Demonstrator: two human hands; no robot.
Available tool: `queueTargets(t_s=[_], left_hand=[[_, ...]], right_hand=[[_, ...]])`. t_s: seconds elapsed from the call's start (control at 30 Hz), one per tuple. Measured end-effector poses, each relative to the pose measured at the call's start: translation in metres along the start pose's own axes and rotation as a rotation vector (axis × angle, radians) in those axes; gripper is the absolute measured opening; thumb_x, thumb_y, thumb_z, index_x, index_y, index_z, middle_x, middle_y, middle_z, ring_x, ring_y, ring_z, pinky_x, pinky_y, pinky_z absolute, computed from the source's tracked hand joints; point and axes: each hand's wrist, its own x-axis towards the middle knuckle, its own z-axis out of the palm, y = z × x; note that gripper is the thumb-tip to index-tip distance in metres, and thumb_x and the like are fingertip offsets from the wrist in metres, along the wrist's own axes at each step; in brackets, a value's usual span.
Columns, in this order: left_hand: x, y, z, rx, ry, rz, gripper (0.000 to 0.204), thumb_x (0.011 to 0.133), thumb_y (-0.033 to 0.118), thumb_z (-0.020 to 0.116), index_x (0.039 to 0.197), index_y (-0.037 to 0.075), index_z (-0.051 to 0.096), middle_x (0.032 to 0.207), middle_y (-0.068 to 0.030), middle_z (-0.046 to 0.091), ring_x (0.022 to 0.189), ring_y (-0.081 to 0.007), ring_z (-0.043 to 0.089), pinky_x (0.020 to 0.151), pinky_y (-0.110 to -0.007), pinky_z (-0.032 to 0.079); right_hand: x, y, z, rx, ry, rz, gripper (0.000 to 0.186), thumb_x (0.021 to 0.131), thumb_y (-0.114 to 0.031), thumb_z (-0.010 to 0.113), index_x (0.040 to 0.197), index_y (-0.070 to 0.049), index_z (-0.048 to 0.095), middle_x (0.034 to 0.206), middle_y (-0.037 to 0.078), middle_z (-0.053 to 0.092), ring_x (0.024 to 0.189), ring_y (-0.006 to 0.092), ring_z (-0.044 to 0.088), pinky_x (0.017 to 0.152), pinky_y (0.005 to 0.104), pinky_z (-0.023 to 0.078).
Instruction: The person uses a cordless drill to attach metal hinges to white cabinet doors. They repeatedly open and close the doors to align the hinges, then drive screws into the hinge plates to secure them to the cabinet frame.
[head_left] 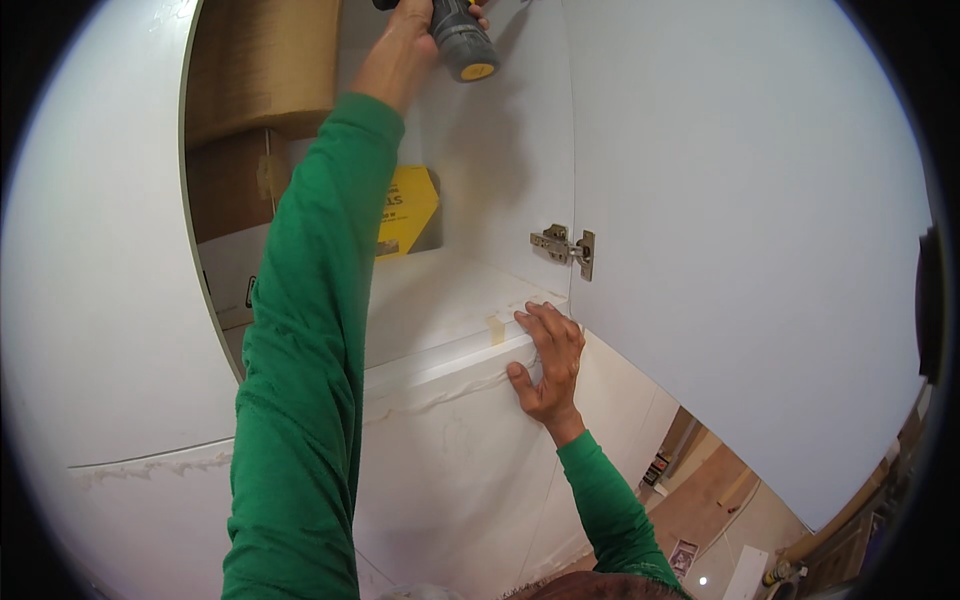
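My left hand [408,28], at the top of the view, is closed around a dark grey power tool with a yellow end cap, which looks like a cordless drill [466,52]. The far part of the tool and most of my fingers lie beyond the upper edge. Lower down, my right hand [550,362] rests on the front edge of the white cabinet [450,372], fingers bent over the ledge and thumb apart below it. Just above that hand, a metal hinge [562,250] joins the cabinet's side wall to an open white door [740,220].
Inside the cabinet are brown cardboard boxes [262,70] and a yellow and black box [408,212]. A second white panel [100,250] stands at the left. Tape [496,330] sticks to the ledge. Far below at lower right, the floor [735,530] holds scattered items.
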Motion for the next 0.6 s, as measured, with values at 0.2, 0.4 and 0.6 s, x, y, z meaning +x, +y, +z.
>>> queueTargets(t_s=[0.2, 0.4, 0.6], left_hand=[[-0.002, -0.005, -0.001, -0.023, -0.007, -0.004, 0.014, 0.095, 0.012, 0.073, 0.094, 0.002, 0.063, 0.082, -0.0160, 0.070, 0.054, -0.0220, 0.066, 0.054, -0.040, 0.062], [-0.001, -0.010, -0.007, -0.023, -0.015, 0.019, 0.013, 0.095, 0.011, 0.072, 0.093, 0.002, 0.062, 0.082, -0.0157, 0.070, 0.054, -0.0222, 0.065, 0.055, -0.041, 0.062], [0.000, -0.014, -0.013, -0.029, -0.021, 0.025, 0.013, 0.095, 0.011, 0.072, 0.093, 0.001, 0.063, 0.082, -0.0163, 0.070, 0.055, -0.0226, 0.066, 0.055, -0.042, 0.062]], right_hand=[[0.000, 0.000, 0.000, -0.007, 0.000, -0.003, 0.057, 0.098, -0.048, 0.064, 0.138, -0.008, 0.068, 0.146, 0.012, 0.062, 0.135, 0.0372, 0.052, 0.115, 0.0503, 0.034], [-0.001, 0.004, 0.002, -0.002, -0.005, -0.005, 0.057, 0.097, -0.048, 0.064, 0.138, -0.007, 0.068, 0.145, 0.012, 0.062, 0.135, 0.0371, 0.053, 0.114, 0.0501, 0.034], [-0.003, 0.008, 0.007, -0.009, 0.001, -0.007, 0.058, 0.098, -0.048, 0.064, 0.138, -0.007, 0.068, 0.145, 0.012, 0.062, 0.135, 0.0369, 0.053, 0.114, 0.0503, 0.034]])
